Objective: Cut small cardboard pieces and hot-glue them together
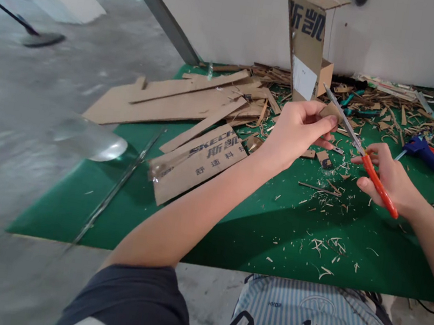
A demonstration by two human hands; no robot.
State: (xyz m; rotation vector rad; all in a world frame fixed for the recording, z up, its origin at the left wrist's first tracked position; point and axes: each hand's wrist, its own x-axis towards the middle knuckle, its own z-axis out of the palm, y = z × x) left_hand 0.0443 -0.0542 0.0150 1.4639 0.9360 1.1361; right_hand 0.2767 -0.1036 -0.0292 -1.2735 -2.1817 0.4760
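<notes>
Green tabletop (72, 206), cardboard (210, 164) reading SKECH, stand (309, 51) reading 凯, left fingers (322, 126) pinching brown scrap (330, 112), right fingers (380, 150) curled round scissors (379, 185)

The flat panel (182, 176) bears "SKECH", running to its edge, above a large 斯凯 and smaller characters, 舒, 适 and 科 among them. The upright cardboard (309, 48) shows 凯 after a partly cut 斯; the mark on its white label (303, 81) is unclear. The striped shirt (301, 311) has big dark letters, including U, O, A and H.
</notes>
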